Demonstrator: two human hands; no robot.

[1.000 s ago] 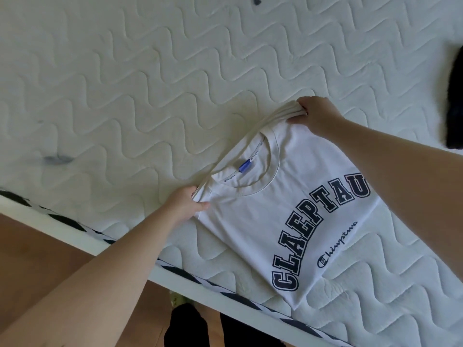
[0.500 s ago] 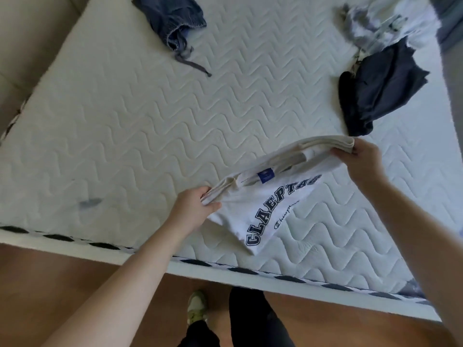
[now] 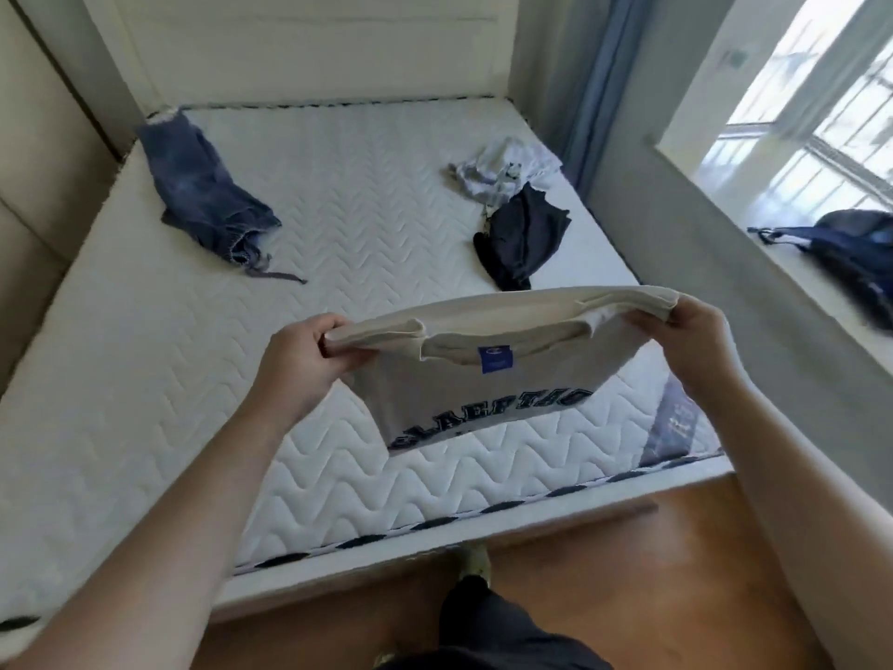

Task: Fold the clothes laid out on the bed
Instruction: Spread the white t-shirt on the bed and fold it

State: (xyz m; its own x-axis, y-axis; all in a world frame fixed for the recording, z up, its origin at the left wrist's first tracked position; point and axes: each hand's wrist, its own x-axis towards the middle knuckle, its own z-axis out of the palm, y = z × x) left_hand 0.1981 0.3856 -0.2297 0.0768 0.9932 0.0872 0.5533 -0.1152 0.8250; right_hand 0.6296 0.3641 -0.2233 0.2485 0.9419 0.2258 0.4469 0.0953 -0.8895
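A white T-shirt with dark block lettering and a blue neck label hangs in the air above the near part of the white quilted mattress. My left hand grips its left shoulder end and my right hand grips its right shoulder end, stretching the top edge flat between them. The shirt's lower part hangs down with its sides folded in. Farther up the mattress lie blue denim shorts, a dark garment and a crumpled white garment.
The bed fills a niche with a headboard wall at the back and a padded wall on the left. A grey ledge on the right carries a dark blue bag under a window. Wooden floor and my legs lie below.
Both hands lifted the T-shirt off the mattress by its shoulders and raised it into the air. The view tilted up, so the whole bed and window side now show.
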